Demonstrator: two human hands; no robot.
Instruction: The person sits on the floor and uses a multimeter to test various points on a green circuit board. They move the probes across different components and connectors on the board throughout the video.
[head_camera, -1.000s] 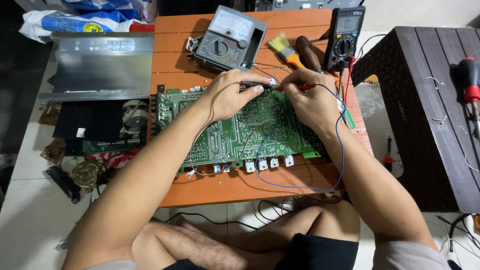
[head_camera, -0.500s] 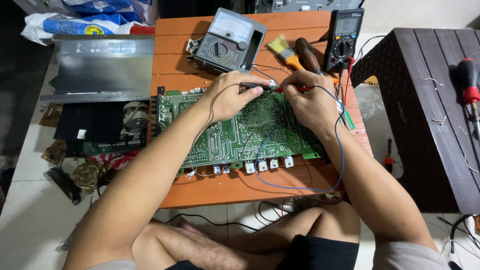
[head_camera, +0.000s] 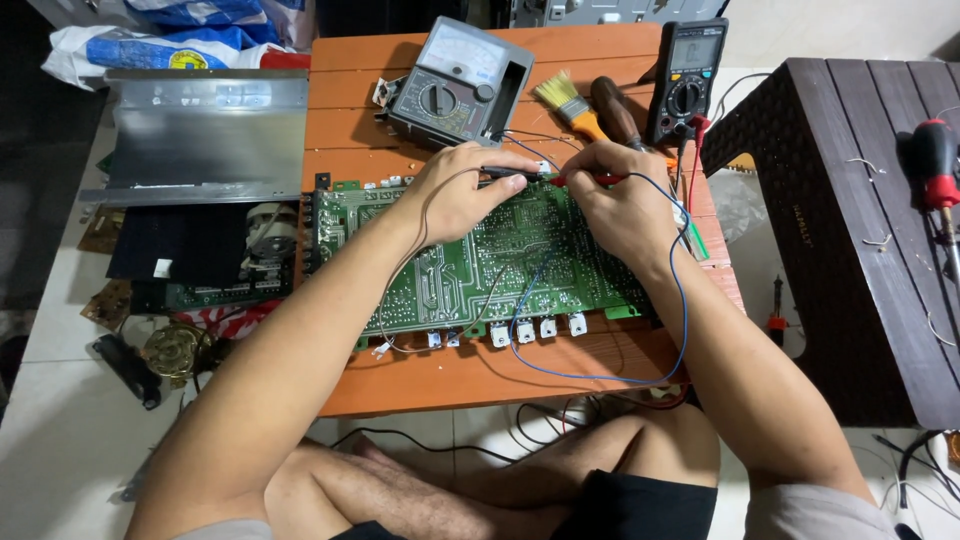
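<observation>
A: Two hands are working over the green circuit board (head_camera: 480, 265) on the orange table (head_camera: 450, 380). Left hand (head_camera: 455, 195) is pinching a black probe (head_camera: 505, 172); right hand (head_camera: 625, 205) is closing around a red probe (head_camera: 590, 180).

B: Anything shifting since a second ago?

A: Barely. Both hands are keeping their places, tips holding near the board's far edge. Probing looks to be continuing at one spot.

B: Meters?

A: Digital multimeter (head_camera: 685, 80) is standing behind the right hand; analog meter (head_camera: 455, 85) is lying behind the left, beside a brush (head_camera: 565, 100).
</observation>
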